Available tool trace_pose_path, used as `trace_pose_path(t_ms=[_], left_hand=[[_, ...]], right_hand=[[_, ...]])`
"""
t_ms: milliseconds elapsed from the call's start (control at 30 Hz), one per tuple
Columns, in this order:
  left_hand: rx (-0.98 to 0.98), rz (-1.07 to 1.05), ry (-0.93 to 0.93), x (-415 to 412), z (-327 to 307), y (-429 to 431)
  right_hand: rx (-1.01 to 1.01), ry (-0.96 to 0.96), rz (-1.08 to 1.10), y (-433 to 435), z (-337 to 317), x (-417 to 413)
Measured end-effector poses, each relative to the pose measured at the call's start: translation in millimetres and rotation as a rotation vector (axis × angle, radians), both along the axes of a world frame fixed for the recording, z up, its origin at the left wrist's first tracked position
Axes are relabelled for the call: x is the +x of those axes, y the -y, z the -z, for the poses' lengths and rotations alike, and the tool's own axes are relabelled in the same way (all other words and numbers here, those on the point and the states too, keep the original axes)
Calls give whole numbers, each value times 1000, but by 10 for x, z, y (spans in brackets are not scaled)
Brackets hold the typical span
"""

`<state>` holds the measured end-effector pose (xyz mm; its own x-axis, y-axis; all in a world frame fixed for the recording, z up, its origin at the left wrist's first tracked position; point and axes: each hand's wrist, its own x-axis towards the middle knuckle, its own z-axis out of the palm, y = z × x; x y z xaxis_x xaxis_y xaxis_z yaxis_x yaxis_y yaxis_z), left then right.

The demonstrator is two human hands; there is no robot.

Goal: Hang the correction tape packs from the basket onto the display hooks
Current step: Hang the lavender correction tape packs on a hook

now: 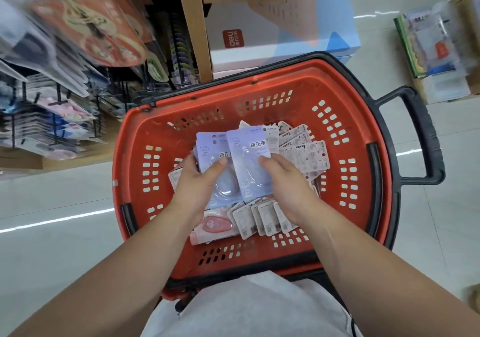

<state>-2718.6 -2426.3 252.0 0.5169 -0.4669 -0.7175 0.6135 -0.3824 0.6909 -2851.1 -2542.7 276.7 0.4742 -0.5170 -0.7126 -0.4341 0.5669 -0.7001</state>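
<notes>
Now lilac packs (248,165) between fingers (265,161)

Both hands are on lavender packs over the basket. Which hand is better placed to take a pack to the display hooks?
Probably the left hand: the display hooks stand on its side, left of the red basket, and it already grips lavender correction tape packs. The right hand would have to cross over.

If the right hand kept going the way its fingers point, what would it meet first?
The right hand already touches the lilac pack; beyond that, probably the white packs in the red basket, though depth is unclear.
</notes>
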Motion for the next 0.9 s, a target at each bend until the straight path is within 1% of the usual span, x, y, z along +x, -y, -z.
trace_pose_path(t_ms=[67, 133, 267, 400, 433, 467, 500, 533, 600, 667, 767, 800, 833, 900], left_hand=[[12, -23, -13, 25, 9, -17], [-12, -52, -65, 33, -8, -20], [-69, -70, -171, 86, 1, -37], [-65, 48, -103, 160, 105, -61], [-59, 67, -106, 189, 154, -72], [-47, 60, -116, 223, 193, -83], [-24, 34, -123, 260, 247, -96], [0, 8, -125, 297, 280, -106], [43, 0, -88, 361, 336, -133], [65, 21, -49, 408, 390, -176], [67, 57, -16, 441, 432, -242], [70, 66, -15, 443, 428, -258], [72, 70, -12, 441, 426, -273], [57, 88, -10, 436, 415, -300]], right_hand=[[-5, 15, -27, -34, 5, 56], [-20, 37, -80, -95, 21, 118], [-25, 73, -107, -194, 69, 246], [-82, -22, -317, -202, 111, 324], [-63, -43, -326, -174, 133, 332], [-28, -64, -281, -130, 141, 346], [-17, -97, -191, -63, 203, 347], [-63, -152, -99, 19, 288, 333], [-278, -353, -47, 196, 540, 280], [-449, -529, -170, 315, 797, 251], [-628, -717, -451, 324, 1002, 338], [-681, -779, -508, 317, 1028, 375], [-712, -830, -530, 315, 1056, 400], [-732, -854, -533, 336, 1081, 414]])
